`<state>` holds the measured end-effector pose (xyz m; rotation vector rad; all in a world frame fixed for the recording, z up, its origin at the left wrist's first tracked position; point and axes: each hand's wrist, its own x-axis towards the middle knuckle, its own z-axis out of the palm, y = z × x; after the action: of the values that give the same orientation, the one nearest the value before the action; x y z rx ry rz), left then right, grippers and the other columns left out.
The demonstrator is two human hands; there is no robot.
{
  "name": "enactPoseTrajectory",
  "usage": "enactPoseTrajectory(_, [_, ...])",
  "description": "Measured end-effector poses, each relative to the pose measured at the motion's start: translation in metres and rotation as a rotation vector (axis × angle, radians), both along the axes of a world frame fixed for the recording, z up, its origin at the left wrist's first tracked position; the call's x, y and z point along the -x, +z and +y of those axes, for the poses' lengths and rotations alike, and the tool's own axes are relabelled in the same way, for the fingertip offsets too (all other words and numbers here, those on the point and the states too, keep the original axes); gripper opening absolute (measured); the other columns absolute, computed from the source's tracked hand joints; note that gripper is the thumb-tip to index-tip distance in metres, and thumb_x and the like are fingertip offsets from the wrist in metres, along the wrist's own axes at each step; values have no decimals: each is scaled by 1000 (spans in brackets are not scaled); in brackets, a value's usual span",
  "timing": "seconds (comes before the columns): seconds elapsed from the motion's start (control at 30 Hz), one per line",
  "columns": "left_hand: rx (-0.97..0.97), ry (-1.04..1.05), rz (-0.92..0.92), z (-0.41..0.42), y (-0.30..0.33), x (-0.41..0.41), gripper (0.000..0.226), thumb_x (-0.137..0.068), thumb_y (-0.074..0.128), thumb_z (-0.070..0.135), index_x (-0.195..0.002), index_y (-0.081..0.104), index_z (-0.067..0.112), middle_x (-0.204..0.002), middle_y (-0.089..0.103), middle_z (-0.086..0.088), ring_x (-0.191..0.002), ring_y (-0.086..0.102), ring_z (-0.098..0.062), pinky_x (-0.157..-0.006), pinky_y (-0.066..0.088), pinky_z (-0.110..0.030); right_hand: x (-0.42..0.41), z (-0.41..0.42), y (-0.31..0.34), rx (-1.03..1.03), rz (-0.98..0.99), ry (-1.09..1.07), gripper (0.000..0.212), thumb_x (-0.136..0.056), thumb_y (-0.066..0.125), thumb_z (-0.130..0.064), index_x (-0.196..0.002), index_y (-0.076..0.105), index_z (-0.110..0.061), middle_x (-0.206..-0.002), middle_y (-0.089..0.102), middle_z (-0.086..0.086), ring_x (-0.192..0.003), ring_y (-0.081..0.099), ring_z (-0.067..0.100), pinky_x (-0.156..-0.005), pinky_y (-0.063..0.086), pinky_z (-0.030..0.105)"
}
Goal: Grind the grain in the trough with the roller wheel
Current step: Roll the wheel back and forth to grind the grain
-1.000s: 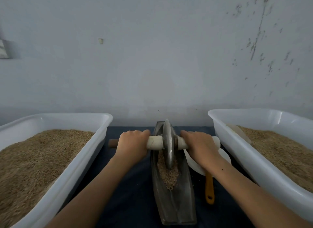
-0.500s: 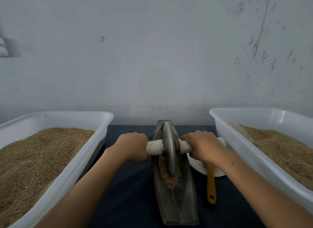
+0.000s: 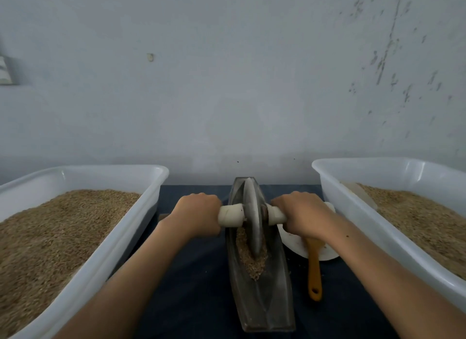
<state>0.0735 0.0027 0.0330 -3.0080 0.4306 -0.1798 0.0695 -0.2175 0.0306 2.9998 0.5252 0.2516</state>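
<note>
A dark metal boat-shaped trough (image 3: 262, 303) lies lengthwise on the dark cloth in front of me. A grey metal roller wheel (image 3: 252, 220) stands upright in it, over a strip of brown grain (image 3: 252, 263). A pale axle handle (image 3: 230, 215) runs through the wheel. My left hand (image 3: 195, 216) grips the handle's left side. My right hand (image 3: 300, 216) grips the right side, hiding most of that end.
A white tub of grain (image 3: 106, 260) stands at the left and another white tub (image 3: 373, 232) at the right. A white dish (image 3: 297, 245) with a yellow-handled brush (image 3: 314, 270) lies between the trough and the right tub. A grey wall rises behind.
Both hands have drawn the wheel back toward me along the trough, then held it near the same place. The grain strip now shows mostly at the wheel's near side.
</note>
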Motion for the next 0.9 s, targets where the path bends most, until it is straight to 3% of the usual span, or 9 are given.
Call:
enactPoseTrajectory(0.1, [61, 33, 235, 1, 4, 3, 43, -75, 71, 30, -114, 58, 18, -101, 63, -1, -86, 57, -17, -75, 46, -30, 6, 1, 8, 73, 118, -10, 31, -81, 60, -15, -110, 59, -24, -96, 63, 0, -85, 61, 18, -65, 45, 29])
enactPoseTrajectory(0.2, [69, 54, 268, 2, 4, 4, 46, -75, 72, 30, -117, 57, 18, -103, 64, -2, -89, 59, -18, -77, 47, -30, 7, 4, 8, 87, 83, -14, 31, -83, 59, -14, -112, 58, -24, -97, 63, 1, -86, 61, 19, -66, 42, 28])
enactPoseTrajectory(0.3, [37, 82, 91, -2, 1, 4, 39, -77, 67, 32, -112, 57, 20, -100, 63, 0, -87, 58, -18, -71, 42, -30, 3, 6, 1, 12, -20, -24, 25, -84, 54, -12, -105, 56, -26, -98, 63, -1, -89, 60, 20, -68, 40, 30])
enactPoseTrajectory(0.43, [21, 55, -305, -9, -11, 3, 21, -83, 59, 32, -102, 53, 23, -96, 63, 2, -87, 60, -19, -65, 34, -29, -3, 3, -17, -117, -236, -13, 19, -87, 48, -14, -86, 36, -29, -77, 49, -8, -80, 57, 20, -60, 28, 30])
enactPoseTrajectory(0.53, [40, 20, -383, -8, -16, 1, 21, -84, 58, 34, -100, 50, 23, -94, 62, 3, -84, 59, -16, -63, 34, -27, -4, 1, -21, -122, -292, 10, 19, -87, 50, -16, -85, 35, -27, -74, 45, -9, -73, 53, 18, -57, 24, 30])
enactPoseTrajectory(0.63, [19, 14, -240, -3, -11, -1, 24, -81, 61, 33, -103, 54, 23, -95, 63, 3, -86, 59, -17, -66, 36, -28, -2, 1, -13, -78, -204, 7, 20, -85, 52, -13, -88, 40, -29, -80, 53, -6, -73, 52, 17, -61, 33, 29])
enactPoseTrajectory(0.8, [52, 44, 188, 2, 1, -1, 44, -75, 72, 30, -114, 57, 19, -96, 61, 1, -85, 57, -16, -73, 45, -30, 3, 1, 7, 60, 87, 3, 35, -80, 58, -12, -112, 58, -26, -94, 63, -1, -83, 60, 18, -61, 37, 27])
enactPoseTrajectory(0.9, [53, 49, 257, 2, 3, -1, 48, -73, 73, 30, -117, 56, 18, -103, 63, -2, -93, 60, -20, -79, 48, -32, 5, 2, 9, 76, 122, -2, 36, -80, 59, -14, -114, 59, -26, -95, 63, -1, -84, 61, 18, -62, 42, 27])
